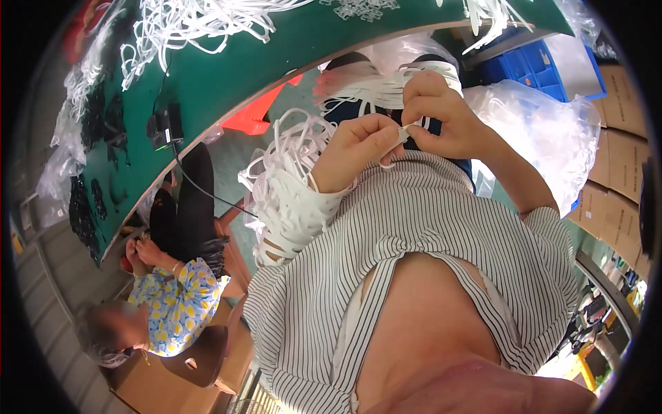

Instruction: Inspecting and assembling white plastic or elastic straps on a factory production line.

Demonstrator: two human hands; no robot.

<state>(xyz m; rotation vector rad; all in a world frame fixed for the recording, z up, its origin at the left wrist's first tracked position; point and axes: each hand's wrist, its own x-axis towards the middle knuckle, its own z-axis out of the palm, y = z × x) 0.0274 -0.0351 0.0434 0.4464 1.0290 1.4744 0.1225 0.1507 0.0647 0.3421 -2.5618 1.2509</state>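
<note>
My left hand [360,146] and my right hand [443,116] meet in front of my waist, both with fingers pinched. Between their fingertips is a small white piece [403,134], with a short white end hanging below; its exact kind is too small to make out. A thick bundle of white straps [289,183] is looped over my left forearm. More white straps [376,90] lie across my lap beyond the hands.
Ahead and left runs a green table [207,90] with a heap of white straps [200,24], small clear pieces [358,8] and a black adapter [165,127]. A co-worker [172,297] sits left. Right are a plastic bag [545,131], blue crate [524,69] and cardboard boxes [624,162].
</note>
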